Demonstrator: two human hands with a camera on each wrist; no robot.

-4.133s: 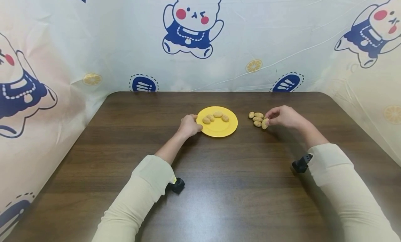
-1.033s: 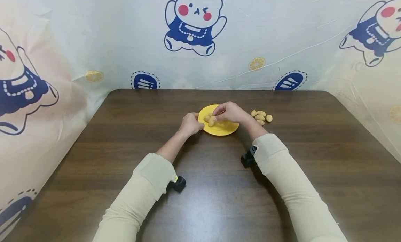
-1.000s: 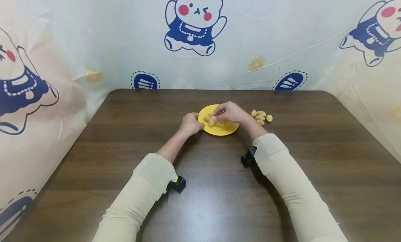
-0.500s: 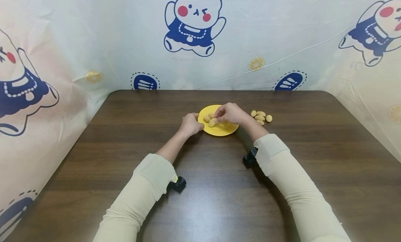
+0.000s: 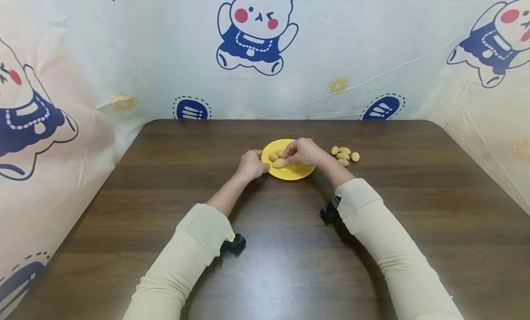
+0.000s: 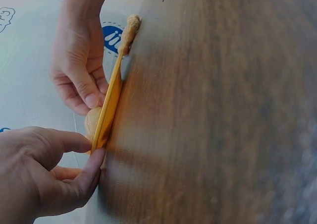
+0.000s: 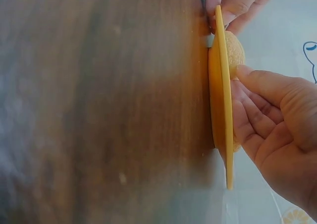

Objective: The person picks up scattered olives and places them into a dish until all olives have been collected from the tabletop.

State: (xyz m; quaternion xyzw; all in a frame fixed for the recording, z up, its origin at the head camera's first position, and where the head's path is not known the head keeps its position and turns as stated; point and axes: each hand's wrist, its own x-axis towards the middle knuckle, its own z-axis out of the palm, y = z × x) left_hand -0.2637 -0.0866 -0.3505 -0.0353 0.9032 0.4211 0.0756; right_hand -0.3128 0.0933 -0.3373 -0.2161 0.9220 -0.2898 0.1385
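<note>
- Head view: the left hand (image 5: 250,164) grips the left rim of a yellow plate (image 5: 291,174) on the dark brown table (image 5: 265,223), toward the far edge
- Head view: the right hand (image 5: 304,152) is over the plate, thumb tip at one end of the near peanut (image 5: 279,163); two other peanuts (image 5: 273,157) lie just behind it, and the hand hides part of the plate
- Head view: five loose peanuts (image 5: 343,156) sit close together on the table, right of the plate and apart from it; behind stands a patterned backdrop (image 5: 265,97)
- Left wrist view: the left hand's digits pinch the plate rim, and the loose peanuts show beyond the far rim
- Right wrist view: the right thumb touches a peanut on the plate, other fingers bent beside it; I cannot tell whether the peanut is pinched or merely touched
</note>
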